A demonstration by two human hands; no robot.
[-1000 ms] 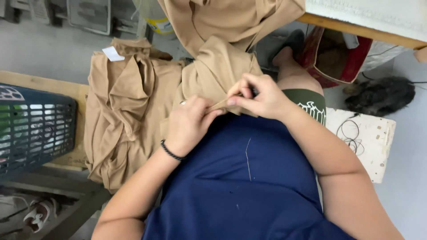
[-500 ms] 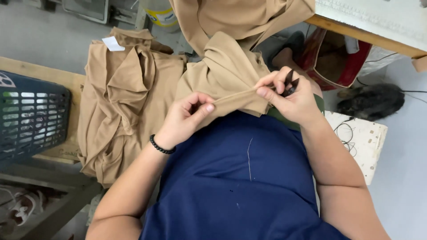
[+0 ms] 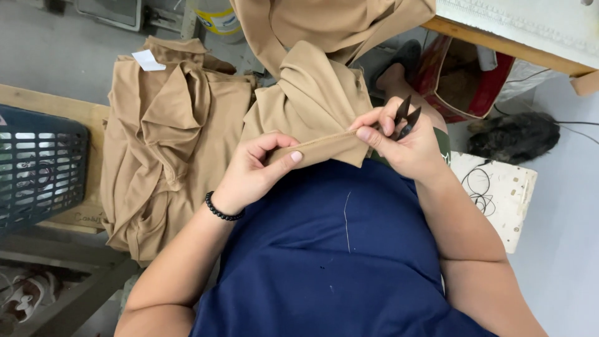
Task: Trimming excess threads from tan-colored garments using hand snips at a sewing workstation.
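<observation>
Partly hidden snips (image 3: 404, 118) behind right hand (image 3: 409, 146)

The left hand (image 3: 253, 171) pinches one end of a folded edge of tan knit fabric (image 3: 315, 106). The right hand (image 3: 405, 140) pinches the other end and holds small black thread snips (image 3: 404, 117), blades pointing up. A pile of matching tan garments (image 3: 168, 143) lies on the wooden bench (image 3: 43, 103), beside a dark blue plastic basket (image 3: 37, 165).
</observation>
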